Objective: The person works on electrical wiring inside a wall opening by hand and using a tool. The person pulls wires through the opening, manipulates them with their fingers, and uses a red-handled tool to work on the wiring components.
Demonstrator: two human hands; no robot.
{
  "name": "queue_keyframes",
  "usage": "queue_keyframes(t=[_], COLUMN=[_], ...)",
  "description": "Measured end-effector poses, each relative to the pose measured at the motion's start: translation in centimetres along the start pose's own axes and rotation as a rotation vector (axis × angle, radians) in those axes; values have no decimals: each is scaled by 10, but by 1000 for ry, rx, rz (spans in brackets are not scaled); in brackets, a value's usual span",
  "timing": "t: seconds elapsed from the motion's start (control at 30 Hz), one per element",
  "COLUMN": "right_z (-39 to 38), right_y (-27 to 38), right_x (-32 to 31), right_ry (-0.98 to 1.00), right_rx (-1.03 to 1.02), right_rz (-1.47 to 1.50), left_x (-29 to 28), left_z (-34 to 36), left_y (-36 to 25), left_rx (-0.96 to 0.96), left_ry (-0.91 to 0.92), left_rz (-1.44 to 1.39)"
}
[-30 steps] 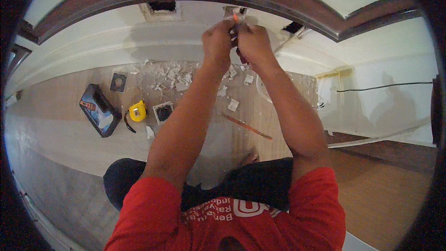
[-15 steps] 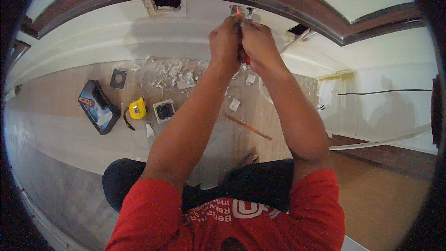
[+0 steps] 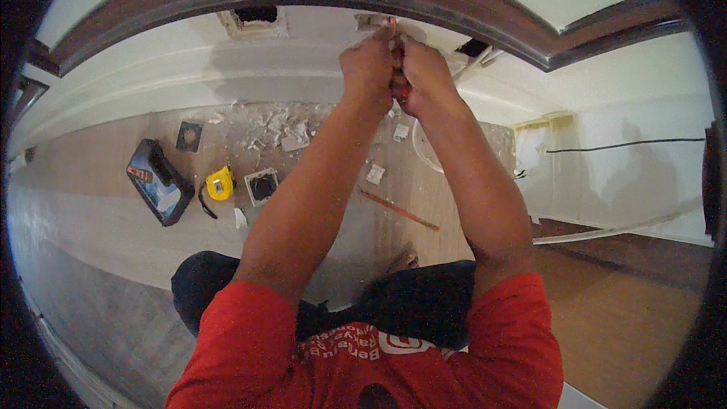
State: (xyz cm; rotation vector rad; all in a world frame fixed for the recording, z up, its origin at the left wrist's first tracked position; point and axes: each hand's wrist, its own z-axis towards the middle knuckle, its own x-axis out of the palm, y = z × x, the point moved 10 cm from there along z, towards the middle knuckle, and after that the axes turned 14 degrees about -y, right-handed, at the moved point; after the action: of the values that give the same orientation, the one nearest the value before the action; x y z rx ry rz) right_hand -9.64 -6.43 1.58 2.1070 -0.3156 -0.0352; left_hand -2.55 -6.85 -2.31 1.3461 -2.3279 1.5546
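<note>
Both my arms reach up to the wall at the top of the view. My left hand (image 3: 366, 68) and my right hand (image 3: 427, 74) are closed side by side around a hand tool (image 3: 397, 76) with red and dark parts. Its orange-red end shows just above my fingers; its exact kind I cannot make out. The end is at a small opening (image 3: 371, 21) with a pale, rough edge in the wall. My fingers hide most of the tool and part of the opening.
Other dark wall holes are at left (image 3: 256, 17) and right (image 3: 472, 48). White debris (image 3: 291, 132) litters the floor. A black case (image 3: 160, 185), a yellow tape measure (image 3: 220, 183), a square frame (image 3: 263, 186), a dark square plate (image 3: 189, 136) and a thin reddish-brown strip (image 3: 399, 209) lie there.
My view has shifted slightly, so the wall holes sit a little lower and further left. Both hands stay closed on the tool at the same opening.
</note>
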Motion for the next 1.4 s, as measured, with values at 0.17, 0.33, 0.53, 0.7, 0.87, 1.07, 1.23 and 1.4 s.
queue_keyframes(t=[0.17,0.33,0.53,0.7,0.87,1.07,1.23,1.4], right_z=[9,26,25,6,31,11,14,30], right_y=[1,-1,-11,-18,-28,-15,-10,-20], right_x=[-19,6,14,27,17,14,6,-24], right_ry=[59,255,33,18,-10,-51,-20,211], right_rx=[1,-22,-17,47,-25,13,2,119], right_rz=[-33,-149,78,159,125,43,67,21], left_x=[-3,-16,-13,-18,-19,-24,-17,-4], left_z=[-6,-12,18,39,34,18,19,12], left_y=[1,-19,-35,-39,-45,-34,-20,13], left_rx=[101,135,304,590,650,247,190,118], left_ry=[-137,-239,-14,67,2,-117,-53,50], left_rz=[-11,-160,-22,64,112,139,151,124])
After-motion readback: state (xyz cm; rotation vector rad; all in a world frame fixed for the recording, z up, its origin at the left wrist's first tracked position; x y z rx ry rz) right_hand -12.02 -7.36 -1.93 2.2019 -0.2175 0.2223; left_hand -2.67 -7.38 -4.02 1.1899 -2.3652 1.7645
